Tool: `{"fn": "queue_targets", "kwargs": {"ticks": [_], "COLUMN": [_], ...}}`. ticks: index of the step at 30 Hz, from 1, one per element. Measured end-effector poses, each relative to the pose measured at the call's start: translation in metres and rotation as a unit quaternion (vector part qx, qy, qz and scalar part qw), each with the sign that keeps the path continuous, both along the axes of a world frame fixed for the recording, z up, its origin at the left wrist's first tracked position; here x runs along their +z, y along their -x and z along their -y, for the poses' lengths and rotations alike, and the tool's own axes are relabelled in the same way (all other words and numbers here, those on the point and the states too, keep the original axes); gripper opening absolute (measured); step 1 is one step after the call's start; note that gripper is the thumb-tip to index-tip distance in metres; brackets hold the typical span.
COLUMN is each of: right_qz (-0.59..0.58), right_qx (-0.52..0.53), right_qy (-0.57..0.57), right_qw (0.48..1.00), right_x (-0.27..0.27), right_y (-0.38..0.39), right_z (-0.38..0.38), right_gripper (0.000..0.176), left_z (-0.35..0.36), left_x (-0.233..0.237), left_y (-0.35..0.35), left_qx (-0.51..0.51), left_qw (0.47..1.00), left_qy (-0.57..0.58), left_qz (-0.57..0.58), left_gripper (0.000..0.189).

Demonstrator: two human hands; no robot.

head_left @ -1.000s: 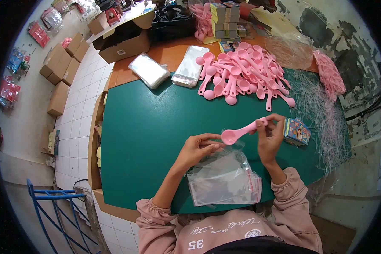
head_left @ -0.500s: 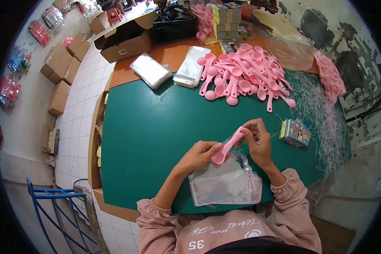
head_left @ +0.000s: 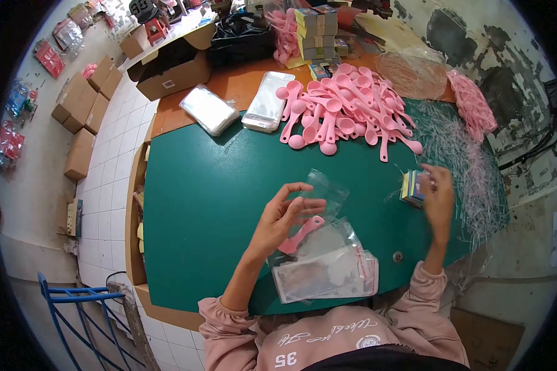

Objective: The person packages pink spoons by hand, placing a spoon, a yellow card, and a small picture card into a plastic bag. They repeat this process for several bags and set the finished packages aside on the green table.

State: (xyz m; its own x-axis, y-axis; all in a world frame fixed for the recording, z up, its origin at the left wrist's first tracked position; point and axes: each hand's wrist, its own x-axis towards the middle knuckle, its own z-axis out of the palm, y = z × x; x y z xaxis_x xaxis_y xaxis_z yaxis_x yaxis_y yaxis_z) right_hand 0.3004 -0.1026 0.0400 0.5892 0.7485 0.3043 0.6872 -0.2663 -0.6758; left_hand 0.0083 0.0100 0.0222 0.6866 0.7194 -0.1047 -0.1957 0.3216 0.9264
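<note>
My left hand point(head_left: 277, 219) is over the middle of the green table with its fingers apart. A small clear plastic bag point(head_left: 328, 193) shows at its fingertips. Below the palm lies a pink measuring spoon point(head_left: 306, 232), one end partly covered by the hand. The spoon overlaps a pile of clear plastic bags point(head_left: 322, 278) near the table's front edge. Off to the right, my right hand point(head_left: 438, 201) is at a small stack of printed cards point(head_left: 413, 187), covering much of it. Its fingers are smeared by motion.
A heap of pink spoons point(head_left: 353, 108) lies at the back. Left of it are two stacks of clear bags point(head_left: 209, 110). Banded card bundles point(head_left: 316, 34) stand behind. Plastic strands point(head_left: 455, 161) spread along the right side. An opened cardboard box point(head_left: 173, 77) sits back left.
My right hand has let go of the spoon and moved right to the card stack. The spoon is now lower, under my left hand, whose fingers have spread. The view has shifted slightly.
</note>
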Motion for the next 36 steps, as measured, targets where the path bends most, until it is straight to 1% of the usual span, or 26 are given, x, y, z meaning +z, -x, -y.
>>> {"fn": "queue_targets", "kwargs": {"ticks": [1,2,3,4,5,6,8,9,10,11,12,14,15,16,17,19,20,22,24,25,26,29,31,32,34,36], "right_qz": [0.135,0.266,0.269,0.142,0.011,0.01,0.04,0.038,0.063,0.089,0.088,0.266,0.266,0.127,-0.015,-0.187,-0.194,-0.201,-0.181,-0.134,-0.134,-0.059,-0.057,-0.057,-0.03,-0.026], "right_qx": [-0.087,-0.172,-0.172,-0.153,-0.132,-0.131,-0.13,-0.131,-0.166,-0.199,-0.197,-0.174,-0.172,-0.11,-0.047,0.093,0.118,0.147,0.245,0.276,0.28,0.309,0.316,0.315,0.37,0.383], "right_qy": [0.063,0.123,0.124,0.173,0.219,0.22,0.143,0.141,0.168,0.195,0.192,0.126,0.126,0.064,0.001,-0.058,-0.052,-0.047,0.01,-0.003,-0.003,0.018,0.013,0.013,0.049,0.064], "right_qw": [0.985,0.94,0.94,0.963,0.967,0.967,0.98,0.981,0.97,0.956,0.957,0.94,0.94,0.984,0.999,0.976,0.972,0.967,0.953,0.952,0.951,0.949,0.947,0.947,0.927,0.921], "right_x": [-0.03,-0.048,-0.043,-0.036,-0.032,-0.035,-0.045,-0.036,-0.019,-0.009,-0.011,-0.014,-0.004,0.015,0.031,0.043,0.047,0.052,0.053,0.05,0.051,0.055,0.056,0.058,0.063,0.063], "right_y": [-0.039,-0.063,-0.067,-0.069,-0.071,-0.074,-0.08,-0.072,-0.057,-0.049,-0.05,-0.056,-0.048,-0.029,-0.01,0.023,0.042,0.064,0.074,0.076,0.076,0.069,0.062,0.062,0.064,0.066], "right_z": [0.019,0.034,0.037,0.039,0.041,0.042,0.045,0.043,0.038,0.034,0.035,0.04,0.035,0.026,0.017,-0.001,-0.011,-0.023,-0.029,-0.032,-0.034,-0.037,-0.038,-0.038,-0.039,-0.041], "right_gripper": [0.029,0.029,0.029,0.031,0.033,0.033,0.032,0.032,0.028,0.025,0.025,0.016,0.016,0.014,0.012,0.008,0.008,0.008,0.008,0.008,0.008,0.009,0.01,0.01,0.009,0.009], "left_z": [-0.001,-0.001,-0.001,0.0,-0.001,-0.002,-0.001,-0.001,-0.001,-0.001,-0.001,-0.002,-0.002,-0.001,0.0,0.0,0.001,0.004,0.001,0.0,0.0,0.0,0.0,-0.001,-0.003,-0.003], "left_x": [0.004,0.004,0.003,0.003,0.0,-0.004,-0.005,-0.003,0.0,0.004,0.009,0.012,0.012,0.011,0.01,0.009,0.009,0.008,-0.002,-0.004,-0.004,0.005,0.008,0.009,0.01,0.002], "left_y": [0.001,0.0,-0.002,-0.003,-0.003,-0.002,-0.002,-0.003,-0.002,-0.001,0.0,0.002,0.001,0.0,-0.002,-0.005,-0.006,-0.007,-0.006,-0.004,-0.002,-0.002,-0.003,-0.003,-0.001,-0.001], "left_qx": [-0.011,-0.012,-0.013,-0.013,-0.012,-0.029,-0.049,-0.025,0.0,0.001,0.0,0.005,-0.009,-0.025,-0.027,-0.041,-0.042,-0.045,-0.031,-0.021,-0.017,-0.046,-0.062,-0.062,-0.087,-0.096], "left_qw": [0.999,0.999,0.998,0.997,0.997,0.998,0.997,0.997,0.996,0.996,0.997,0.998,0.998,0.998,0.998,0.993,0.993,0.998,0.997,0.995,0.995,0.989,0.996,0.996,0.982,0.978], "left_qy": [-0.01,-0.009,-0.02,-0.03,-0.03,-0.034,-0.039,-0.062,-0.086,-0.088,-0.075,-0.061,-0.049,-0.038,-0.036,-0.083,-0.084,-0.017,-0.037,-0.055,-0.055,-0.076,-0.037,-0.038,-0.105,-0.121], "left_qz": [-0.034,-0.031,-0.05,-0.069,-0.068,-0.051,-0.037,-0.024,-0.011,-0.012,-0.023,-0.033,-0.038,-0.043,-0.042,-0.07,-0.07,-0.033,-0.057,-0.08,-0.08,-0.117,-0.047,-0.046,-0.135,-0.14], "left_gripper": [0.028,0.028,0.029,0.029,0.029,0.028,0.027,0.026,0.025,0.025,0.024,0.024,0.024,0.024,0.024,0.025,0.025,0.025,0.025,0.026,0.026,0.025,0.025,0.025,0.026,0.026]}}
